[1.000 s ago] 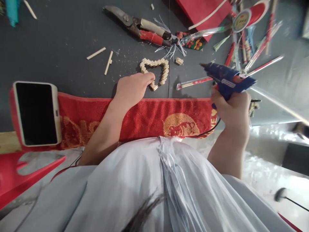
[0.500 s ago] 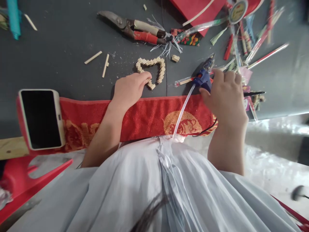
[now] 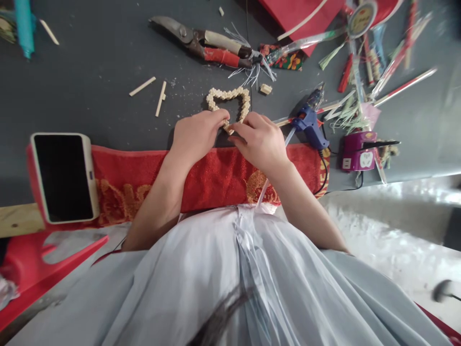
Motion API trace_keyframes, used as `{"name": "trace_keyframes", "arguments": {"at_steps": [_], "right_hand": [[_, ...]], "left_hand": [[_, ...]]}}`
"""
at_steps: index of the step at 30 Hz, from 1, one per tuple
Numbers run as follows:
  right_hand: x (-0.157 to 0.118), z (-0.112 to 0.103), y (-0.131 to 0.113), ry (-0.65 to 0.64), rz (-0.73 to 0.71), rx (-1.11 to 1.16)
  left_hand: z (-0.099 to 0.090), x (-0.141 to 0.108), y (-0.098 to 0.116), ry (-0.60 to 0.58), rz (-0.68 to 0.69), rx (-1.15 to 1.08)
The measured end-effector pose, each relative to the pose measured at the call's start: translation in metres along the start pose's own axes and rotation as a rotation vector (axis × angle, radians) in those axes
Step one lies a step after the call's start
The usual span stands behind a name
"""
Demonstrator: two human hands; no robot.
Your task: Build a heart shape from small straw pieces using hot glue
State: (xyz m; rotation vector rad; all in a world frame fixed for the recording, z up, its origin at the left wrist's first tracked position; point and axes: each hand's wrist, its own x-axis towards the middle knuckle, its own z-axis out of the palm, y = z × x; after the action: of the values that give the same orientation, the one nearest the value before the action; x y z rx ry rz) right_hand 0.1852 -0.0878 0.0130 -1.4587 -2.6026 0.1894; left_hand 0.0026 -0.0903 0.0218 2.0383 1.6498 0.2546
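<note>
A heart-like outline of small pale wooden pieces (image 3: 246,100) lies on the dark table, its pointed end toward me. My left hand (image 3: 196,134) pinches its lower left side. My right hand (image 3: 262,142) is closed at the lower tip, thumb and forefinger on the pale pieces there. The fingers partly hide that end. Right of my right hand a blue glue gun (image 3: 310,126) rests on the table, a clear glue stick running from its back. A small pale block (image 3: 265,89) lies just beyond the outline.
Pruning shears (image 3: 205,44) lie beyond the outline, short sticks (image 3: 142,86) to the left. A red towel (image 3: 216,180) runs along the near edge with a phone (image 3: 63,178) on its left end. A purple socket block (image 3: 358,153), tassels and a ribbon spool (image 3: 362,19) are at right.
My right hand has let go of the glue gun and moved left to the tip of the outline. My left hand stays on the outline. The view has shifted slightly.
</note>
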Motion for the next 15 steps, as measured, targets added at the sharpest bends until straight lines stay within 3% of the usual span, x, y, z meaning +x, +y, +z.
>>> {"name": "trace_keyframes", "arguments": {"at_steps": [8,15], "right_hand": [[0.007,0.011,0.003,0.04,-0.046,0.005],[-0.003,0.01,0.004,0.091,-0.081,-0.041]], "left_hand": [[-0.001,-0.001,0.001,0.005,-0.006,-0.012],[0.001,0.0,-0.002,-0.011,0.004,-0.024]]}}
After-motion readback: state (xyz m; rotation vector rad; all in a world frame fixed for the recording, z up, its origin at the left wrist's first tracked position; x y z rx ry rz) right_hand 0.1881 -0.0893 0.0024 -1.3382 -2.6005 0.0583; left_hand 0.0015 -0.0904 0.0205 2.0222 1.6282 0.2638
